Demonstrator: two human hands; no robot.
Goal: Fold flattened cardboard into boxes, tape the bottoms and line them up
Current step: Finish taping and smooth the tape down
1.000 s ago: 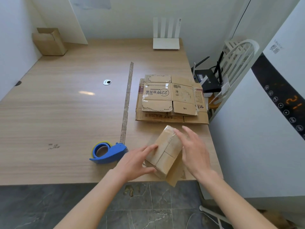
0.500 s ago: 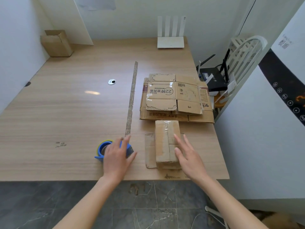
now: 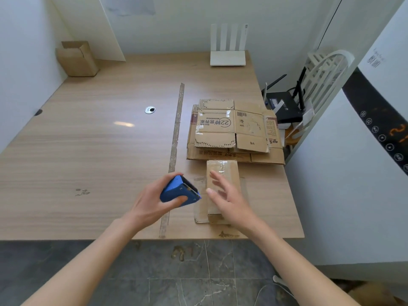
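Now that my left hand (image 3: 152, 198) has lifted the blue tape dispenser (image 3: 179, 192) off the table (image 3: 88, 151) and grips it, my right hand (image 3: 229, 195) hovers open-fingered over the folded box (image 3: 223, 171) near the front edge, whose bottom is ready for taping.

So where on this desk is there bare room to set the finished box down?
The wide stretch of desk left of the worn strip, between the open box in the far corner and the near edge. Right of the strip is crowded: flattened cardboard, folded box, both hands.

A white router (image 3: 227, 54) stood at the far edge of the wooden desk (image 3: 99, 146), while a black router (image 3: 284, 106) sat on a white chair (image 3: 326, 74) beside it.
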